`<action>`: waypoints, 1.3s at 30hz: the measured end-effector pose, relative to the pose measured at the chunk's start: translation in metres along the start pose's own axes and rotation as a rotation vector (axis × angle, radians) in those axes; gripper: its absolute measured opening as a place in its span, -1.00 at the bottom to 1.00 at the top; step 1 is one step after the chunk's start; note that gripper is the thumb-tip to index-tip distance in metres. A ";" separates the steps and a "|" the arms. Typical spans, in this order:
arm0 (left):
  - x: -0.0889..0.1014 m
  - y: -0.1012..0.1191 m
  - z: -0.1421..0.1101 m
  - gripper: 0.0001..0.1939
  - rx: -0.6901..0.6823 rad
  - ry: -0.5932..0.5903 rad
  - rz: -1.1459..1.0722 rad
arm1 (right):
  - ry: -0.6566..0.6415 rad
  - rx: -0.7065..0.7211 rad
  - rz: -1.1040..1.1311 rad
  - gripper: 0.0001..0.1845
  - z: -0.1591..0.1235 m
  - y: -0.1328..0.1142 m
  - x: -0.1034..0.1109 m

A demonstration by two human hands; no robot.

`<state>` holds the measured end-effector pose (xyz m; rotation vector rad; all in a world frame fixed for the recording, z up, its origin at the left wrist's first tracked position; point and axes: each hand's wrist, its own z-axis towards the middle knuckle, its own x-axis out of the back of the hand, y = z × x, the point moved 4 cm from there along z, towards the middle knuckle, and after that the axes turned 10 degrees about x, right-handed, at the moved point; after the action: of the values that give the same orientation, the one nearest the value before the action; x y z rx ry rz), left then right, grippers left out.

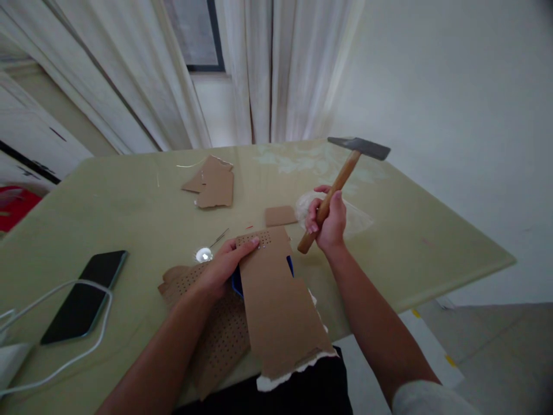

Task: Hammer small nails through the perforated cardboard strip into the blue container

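Note:
My right hand (332, 221) is wrapped round the wooden handle of a hammer (342, 173), its dark metal head raised above the table. With my left hand (228, 259) I grip the left edge of a piece of cardboard (276, 300), thumb on top near rows of small punched holes. Torn white paper shows along its lower edge. Part of a blue object (237, 282) peeks out beneath it; its kind is hidden. Under my left forearm lies another cardboard piece (224, 331) covered in holes.
A phone (86, 294) and a white cable (110, 311) lie at the left. Near my left hand are a small shiny round thing (204, 255) and a thin metal rod (219, 237). Farther back rest cardboard scraps (217, 185), a small cardboard rectangle (280, 215) and a clear plastic bag (356, 219).

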<state>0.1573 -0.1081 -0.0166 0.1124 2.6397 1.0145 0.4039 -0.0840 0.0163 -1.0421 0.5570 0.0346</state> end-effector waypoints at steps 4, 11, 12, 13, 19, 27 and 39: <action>0.001 -0.001 0.001 -0.42 -0.012 0.002 0.020 | -0.061 -0.188 0.005 -0.20 0.004 0.007 0.006; 0.001 -0.002 0.001 -0.45 -0.004 -0.004 0.020 | -0.141 -0.103 -0.205 -0.32 -0.004 0.004 -0.003; 0.001 -0.003 0.002 -0.47 -0.004 -0.007 0.023 | -0.129 -0.071 -0.211 -0.35 -0.004 0.002 -0.003; 0.001 -0.003 0.002 -0.49 -0.009 -0.007 0.023 | -0.112 -0.046 -0.213 -0.37 -0.003 0.000 -0.003; 0.002 -0.003 0.004 -0.43 -0.037 -0.012 0.025 | 0.013 -0.035 -0.227 -0.38 0.005 0.007 0.009; -0.001 -0.001 -0.001 -0.48 -0.029 0.024 0.037 | -0.059 -0.014 -0.125 -0.18 0.006 0.001 0.004; 0.000 -0.003 0.001 -0.51 -0.014 0.052 0.018 | -0.242 -0.368 0.071 -0.12 0.010 0.015 0.009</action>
<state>0.1574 -0.1102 -0.0195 0.1088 2.6829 1.0554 0.4114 -0.0696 0.0041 -1.3533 0.3728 0.3325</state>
